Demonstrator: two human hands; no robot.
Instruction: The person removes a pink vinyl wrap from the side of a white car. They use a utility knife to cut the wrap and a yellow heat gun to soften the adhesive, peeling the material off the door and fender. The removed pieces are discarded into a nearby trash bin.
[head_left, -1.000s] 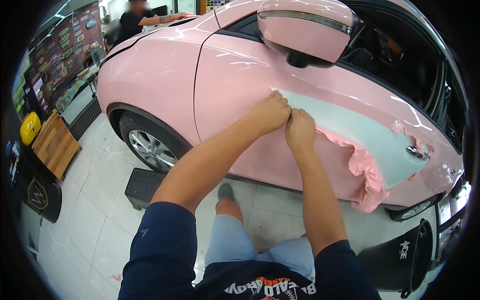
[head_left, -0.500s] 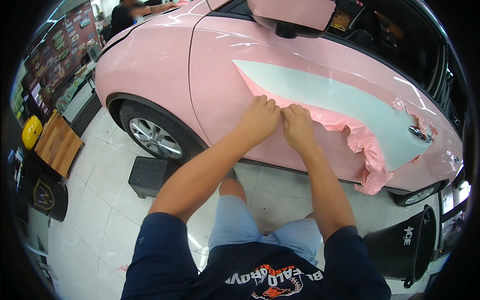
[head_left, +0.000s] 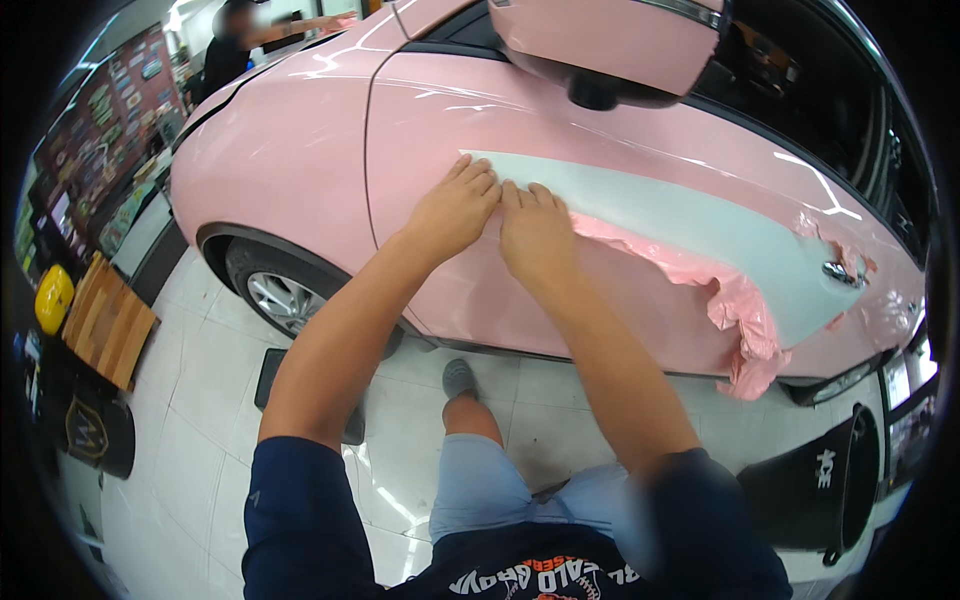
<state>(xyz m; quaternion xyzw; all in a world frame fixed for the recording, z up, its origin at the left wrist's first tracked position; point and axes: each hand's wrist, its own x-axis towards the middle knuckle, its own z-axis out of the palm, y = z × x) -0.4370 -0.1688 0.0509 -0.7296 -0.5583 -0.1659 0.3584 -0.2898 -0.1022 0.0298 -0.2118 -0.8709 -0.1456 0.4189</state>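
Along the car door (head_left: 640, 325), the crumpled pink film (head_left: 738, 305) trails rightward from our right hand (head_left: 535, 225), nearer than our left hand (head_left: 457, 208) by the tip of the pale patch (head_left: 680, 213); we cannot tell whether either grip pinches it.

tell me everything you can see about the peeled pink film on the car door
The peeled pink film is a glossy, thin-looking sheet. It runs as a loose, wrinkled strip along the lower edge of the pale patch on the car door, bunched toward the rear, where a crumpled tail hangs lower than the door handle. Its front end goes out of sight at the right hand; the left hand is at the patch's front tip. Whether either hand grips it is hidden.
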